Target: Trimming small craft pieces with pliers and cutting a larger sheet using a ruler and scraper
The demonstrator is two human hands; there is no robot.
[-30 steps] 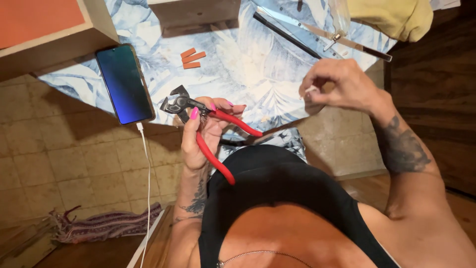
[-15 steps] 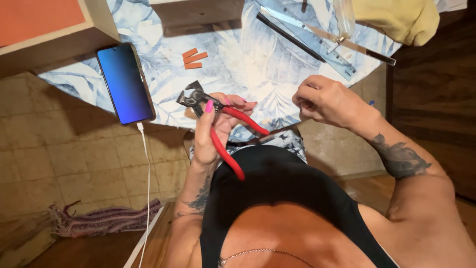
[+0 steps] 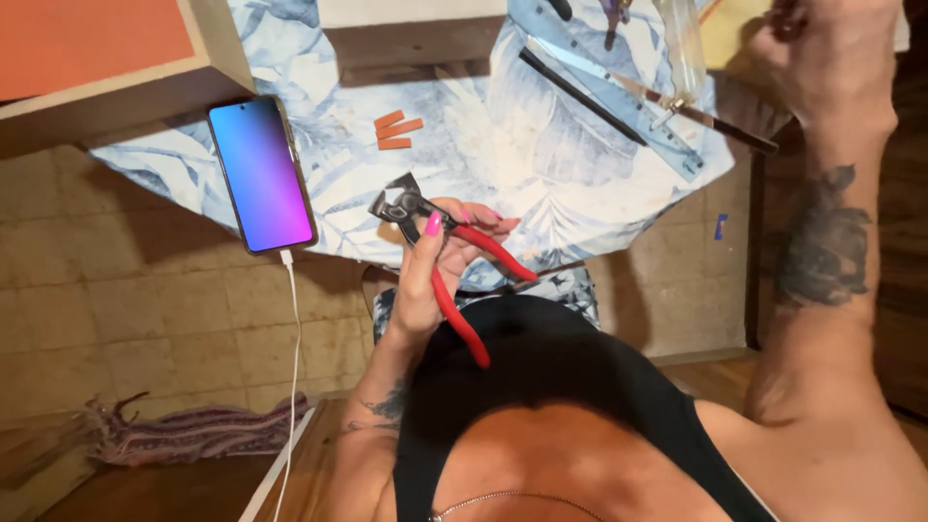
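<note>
Gripping red-handled pliers [image 3: 440, 246] upright, the left hand [image 3: 435, 266] hovers while the right hand [image 3: 826, 58], raised, curls closed.

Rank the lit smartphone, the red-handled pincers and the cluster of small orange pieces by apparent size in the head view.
1. Red-handled pincers, though nearer the camera, so unsure against the phone.
2. Lit smartphone.
3. Orange pieces.

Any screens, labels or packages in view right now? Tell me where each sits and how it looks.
Phone: flat on the patterned tablecloth, left of the pliers in the left hand; rectangular, lit screen fading blue to purple, white cable plugged in.
No packages or labels that I can make out.
</note>
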